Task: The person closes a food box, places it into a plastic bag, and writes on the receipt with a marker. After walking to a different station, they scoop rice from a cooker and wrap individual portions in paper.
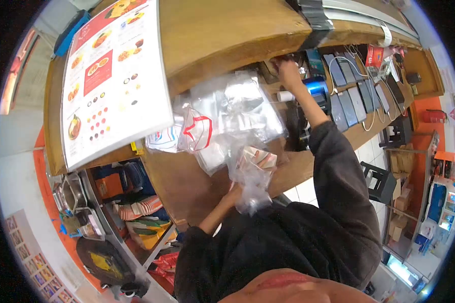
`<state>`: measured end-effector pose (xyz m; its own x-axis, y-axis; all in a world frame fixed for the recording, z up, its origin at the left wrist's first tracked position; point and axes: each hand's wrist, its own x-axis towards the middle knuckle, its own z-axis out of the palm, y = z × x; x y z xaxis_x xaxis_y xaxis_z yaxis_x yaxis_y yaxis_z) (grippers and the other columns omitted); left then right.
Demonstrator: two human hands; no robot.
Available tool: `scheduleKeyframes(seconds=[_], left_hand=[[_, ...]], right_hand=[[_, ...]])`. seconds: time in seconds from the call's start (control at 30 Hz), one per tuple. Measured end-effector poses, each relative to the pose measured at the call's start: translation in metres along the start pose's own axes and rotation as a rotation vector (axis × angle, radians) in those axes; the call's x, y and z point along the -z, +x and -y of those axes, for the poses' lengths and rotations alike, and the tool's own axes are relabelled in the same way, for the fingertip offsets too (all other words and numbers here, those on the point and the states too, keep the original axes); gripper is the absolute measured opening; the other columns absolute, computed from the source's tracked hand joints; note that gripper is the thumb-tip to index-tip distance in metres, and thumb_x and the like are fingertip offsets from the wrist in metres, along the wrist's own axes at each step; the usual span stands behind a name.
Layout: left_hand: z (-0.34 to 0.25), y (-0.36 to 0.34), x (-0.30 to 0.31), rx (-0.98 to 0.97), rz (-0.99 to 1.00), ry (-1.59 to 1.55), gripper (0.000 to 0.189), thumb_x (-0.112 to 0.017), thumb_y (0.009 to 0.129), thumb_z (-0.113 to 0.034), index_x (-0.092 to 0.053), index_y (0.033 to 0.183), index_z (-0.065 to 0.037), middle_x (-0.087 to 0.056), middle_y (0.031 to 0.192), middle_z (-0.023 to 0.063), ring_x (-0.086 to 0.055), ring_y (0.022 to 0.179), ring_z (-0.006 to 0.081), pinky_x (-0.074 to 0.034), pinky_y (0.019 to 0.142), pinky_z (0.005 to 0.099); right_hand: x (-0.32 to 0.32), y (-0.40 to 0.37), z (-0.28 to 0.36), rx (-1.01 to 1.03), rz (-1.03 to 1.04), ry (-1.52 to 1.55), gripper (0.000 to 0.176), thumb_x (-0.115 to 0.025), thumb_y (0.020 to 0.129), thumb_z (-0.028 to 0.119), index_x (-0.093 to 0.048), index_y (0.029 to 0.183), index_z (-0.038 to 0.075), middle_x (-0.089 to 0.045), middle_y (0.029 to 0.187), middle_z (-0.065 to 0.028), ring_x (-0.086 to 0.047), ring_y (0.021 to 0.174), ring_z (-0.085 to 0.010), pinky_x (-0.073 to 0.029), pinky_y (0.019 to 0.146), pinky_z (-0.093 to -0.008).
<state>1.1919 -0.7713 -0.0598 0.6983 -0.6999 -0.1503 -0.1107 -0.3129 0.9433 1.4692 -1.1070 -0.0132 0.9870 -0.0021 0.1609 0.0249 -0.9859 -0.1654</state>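
Partly covering the left hand (231, 196), a clear bag (255, 197) containing a printed packet (258, 159) was gripped near the front edge of the brown counter (174, 184) in the head view. The right hand (288, 73) was extended toward the raised shelf (227, 33), near a blue cylinder (317, 88); its grip could not be determined. Between the hands, clear plastic sleeves (237, 103) were spread.

Wooden ledge (222, 35) just beyond the right hand (289, 74), counter (174, 184) under the left hand (232, 195), tiled floor (306, 191) and black stools (383, 186) to its right, orange wall (418, 115) farther right, white wall (17, 171) far left
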Motion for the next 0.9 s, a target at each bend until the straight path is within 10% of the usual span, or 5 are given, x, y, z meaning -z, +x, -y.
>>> scheduleKeyframes(seconds=[0.13, 0.3, 0.5, 0.73, 0.9], left_hand=[[0.004, 0.024, 0.004, 0.018, -0.109, -0.032, 0.055, -0.065, 0.079, -0.022, -0.043, 0.127, -0.004, -0.048, 0.116, 0.0133, -0.041, 0.104, 0.0228, -0.032, 0.089, 0.0391], [0.003, 0.053, -0.008, 0.029, -0.242, -0.079, 0.047, -0.062, 0.081, -0.019, -0.048, 0.122, -0.003, -0.051, 0.109, 0.0122, -0.044, 0.096, 0.0213, -0.036, 0.083, 0.0374], [-0.005, 0.052, -0.028, 0.060, -0.368, -0.100, 0.036, -0.059, 0.083, -0.016, -0.053, 0.117, -0.003, -0.055, 0.100, 0.0109, -0.049, 0.085, 0.0195, -0.040, 0.075, 0.0354], [-0.024, 0.062, -0.067, 0.139, -0.671, -0.116, 0.027, -0.055, 0.085, -0.011, -0.060, 0.110, -0.002, -0.060, 0.090, 0.0094, -0.054, 0.073, 0.0174, -0.045, 0.066, 0.0330], [-0.035, 0.071, -0.097, 0.216, -0.928, -0.267, 0.022, -0.052, 0.092, -0.015, -0.065, 0.104, -0.004, -0.054, 0.072, -0.0004, -0.045, 0.064, 0.0057, -0.036, 0.055, 0.0226]], right_hand=[[-0.062, 0.032, -0.044, 0.243, -0.535, -0.201, 0.024, -0.055, 0.082, 0.017, -0.063, 0.104, 0.012, -0.065, 0.104, -0.0097, -0.063, 0.087, -0.0313, -0.052, 0.069, -0.0415], [-0.048, 0.022, -0.037, 0.012, -0.181, -0.280, 0.028, -0.056, 0.082, 0.021, -0.063, 0.108, 0.012, -0.064, 0.103, -0.0114, -0.061, 0.092, -0.0319, -0.050, 0.076, -0.0423], [0.008, 0.005, -0.024, 0.254, -0.325, 0.263, 0.023, -0.065, 0.080, 0.010, -0.061, 0.099, -0.002, -0.064, 0.093, -0.0164, -0.061, 0.087, -0.0350, -0.048, 0.076, -0.0389], [0.092, -0.122, 0.053, -0.036, -0.096, 1.352, 0.020, -0.063, 0.087, 0.006, -0.061, 0.105, -0.001, -0.063, 0.089, -0.0051, -0.057, 0.076, -0.0086, -0.047, 0.069, -0.0233], [0.083, -0.233, 0.078, -0.234, -0.097, 1.744, 0.007, -0.061, 0.086, 0.000, -0.055, 0.087, -0.002, -0.064, 0.087, -0.0102, -0.062, 0.079, -0.0141, -0.050, 0.074, -0.0274]])
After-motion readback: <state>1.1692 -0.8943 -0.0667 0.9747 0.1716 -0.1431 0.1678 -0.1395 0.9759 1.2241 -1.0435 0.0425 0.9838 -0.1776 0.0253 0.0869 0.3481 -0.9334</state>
